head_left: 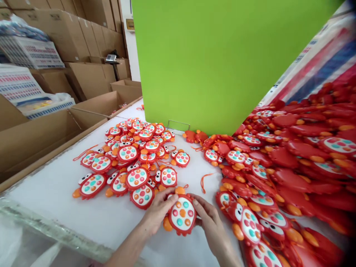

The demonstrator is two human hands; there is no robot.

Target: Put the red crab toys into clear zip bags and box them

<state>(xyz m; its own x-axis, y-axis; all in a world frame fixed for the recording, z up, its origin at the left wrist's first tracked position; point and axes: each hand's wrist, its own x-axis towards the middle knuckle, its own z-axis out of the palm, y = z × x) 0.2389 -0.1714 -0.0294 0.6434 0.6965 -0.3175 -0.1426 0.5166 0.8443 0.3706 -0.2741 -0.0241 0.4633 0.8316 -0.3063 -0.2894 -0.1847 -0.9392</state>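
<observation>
White tabletop [50, 211] runs beneath; I have left hand [160, 209] and right hand [209, 217] fingers closed around one red toy [182, 218], between two piles [137, 177]. Light rim pressure, thumbs off the buttons [179, 222], should steady it.

Bright, even indoor light casts soft, faint shadows on the white desk [55, 211] and small glints on the held toy [182, 215], while red toys [306, 150] toward the right edge look stretched, blurred and darkened.
</observation>
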